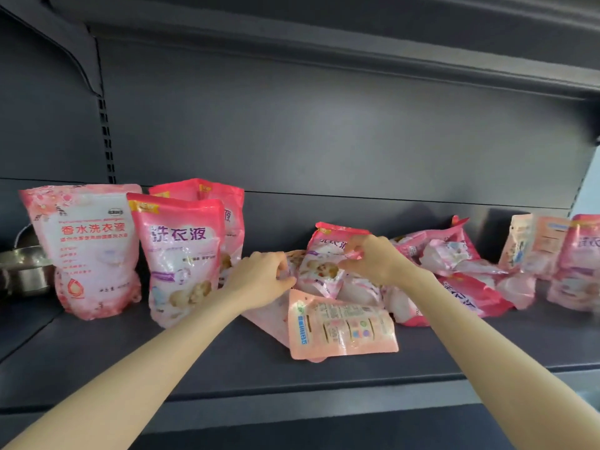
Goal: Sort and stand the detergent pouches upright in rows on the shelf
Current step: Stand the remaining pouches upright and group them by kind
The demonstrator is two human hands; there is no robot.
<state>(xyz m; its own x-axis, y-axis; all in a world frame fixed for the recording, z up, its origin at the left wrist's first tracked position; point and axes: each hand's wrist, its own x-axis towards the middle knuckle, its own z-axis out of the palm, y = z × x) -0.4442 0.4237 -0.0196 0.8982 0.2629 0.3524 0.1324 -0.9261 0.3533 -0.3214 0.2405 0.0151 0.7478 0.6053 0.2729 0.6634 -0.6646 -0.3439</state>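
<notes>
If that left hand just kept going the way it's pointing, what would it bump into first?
Most likely the half-raised pink pouch in the middle; the left hand aims at its side edge and may already touch it.

Both my bare arms stretch forward and angle inward, my left grip (pixel 259 277) and right grip (pixel 373 259) close together, fingers curled, each pinching one side of one pouch (pixel 319 271).
</notes>
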